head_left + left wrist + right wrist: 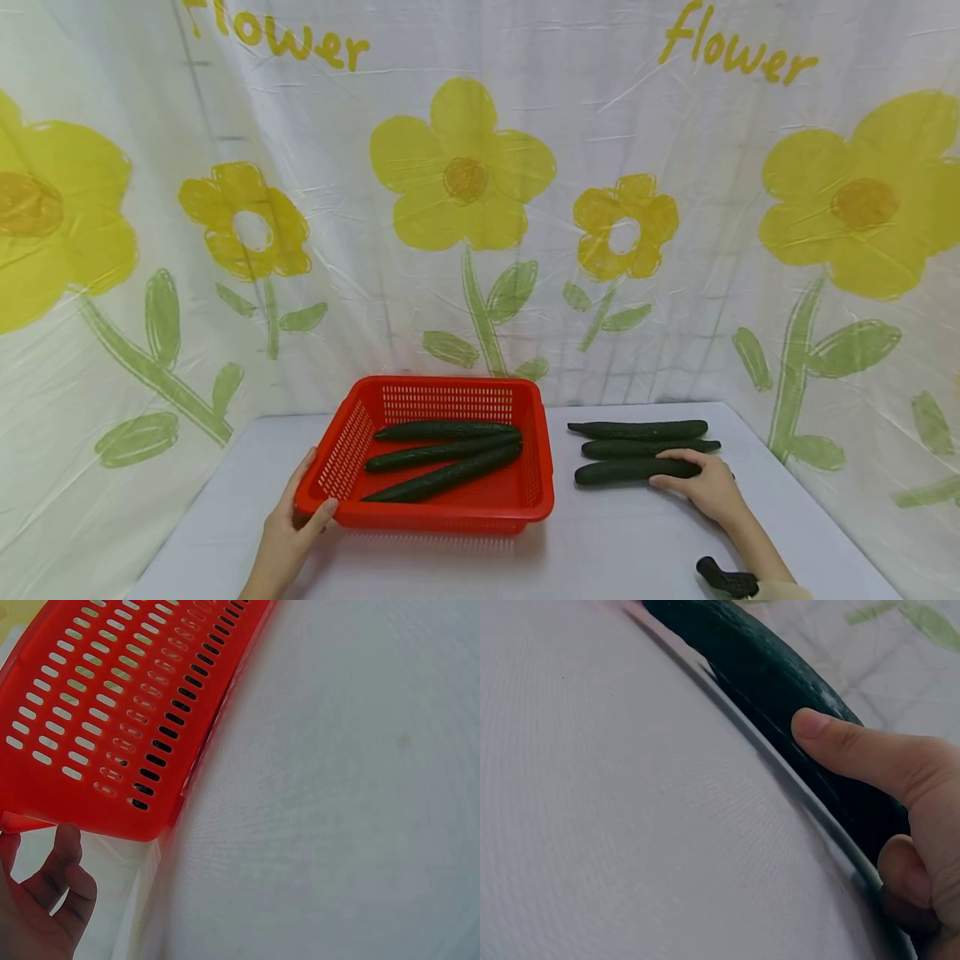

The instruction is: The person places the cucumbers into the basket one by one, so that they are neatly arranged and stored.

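A red plastic basket (427,518) with slotted walls stands left of centre in the head view. My left hand (288,525) grips its near left corner, thumb over the rim; in the left wrist view the curled fingers (73,889) show at the basket's corner. Inside lie three dark green cucumbers (442,452), side by side. Three more lie to the right of the basket, and my right hand (705,487) holds the nearest cucumber (611,472) near its right end. The right wrist view shows the thumb (855,746) pressed along the side of that cucumber (757,664).
Two cucumbers, a far one (637,430) and a middle one (622,449), lie just behind the held one. Everything stands on a white table (600,550). A white curtain (660,350) with yellow flowers hangs along the table's back edge. A black strap (726,578) circles the right wrist.
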The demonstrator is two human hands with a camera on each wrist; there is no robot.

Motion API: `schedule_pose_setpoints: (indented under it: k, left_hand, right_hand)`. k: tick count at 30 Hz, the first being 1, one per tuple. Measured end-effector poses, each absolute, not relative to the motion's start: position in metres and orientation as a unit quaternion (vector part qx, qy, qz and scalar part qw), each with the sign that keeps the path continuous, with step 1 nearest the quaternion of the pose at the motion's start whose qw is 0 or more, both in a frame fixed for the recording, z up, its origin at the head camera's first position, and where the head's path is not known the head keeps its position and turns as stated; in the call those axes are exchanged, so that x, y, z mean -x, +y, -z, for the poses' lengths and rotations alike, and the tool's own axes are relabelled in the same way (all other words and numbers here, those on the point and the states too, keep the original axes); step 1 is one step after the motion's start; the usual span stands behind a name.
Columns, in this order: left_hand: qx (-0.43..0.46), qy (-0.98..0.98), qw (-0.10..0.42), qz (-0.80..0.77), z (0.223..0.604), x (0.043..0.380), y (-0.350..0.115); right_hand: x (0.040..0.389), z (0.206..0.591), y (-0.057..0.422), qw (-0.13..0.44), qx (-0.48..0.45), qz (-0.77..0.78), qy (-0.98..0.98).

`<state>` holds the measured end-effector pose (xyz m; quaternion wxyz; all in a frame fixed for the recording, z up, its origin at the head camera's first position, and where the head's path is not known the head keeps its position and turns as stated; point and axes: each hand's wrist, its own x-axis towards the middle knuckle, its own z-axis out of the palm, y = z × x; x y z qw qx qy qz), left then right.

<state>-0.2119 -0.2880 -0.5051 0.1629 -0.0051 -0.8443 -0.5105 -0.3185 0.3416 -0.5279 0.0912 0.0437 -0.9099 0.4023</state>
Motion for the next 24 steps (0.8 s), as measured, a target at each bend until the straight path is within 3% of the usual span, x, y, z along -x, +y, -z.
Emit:
schedule_pose_setpoints:
  k: [24]
  left_hand:
    - [0.006, -0.843, 0.146, 0.518, 0.506, 0.213, -0.29]
  right_hand:
    - [0.314, 0.497, 0.342, 0.129, -0.021, -0.436, -0.891]
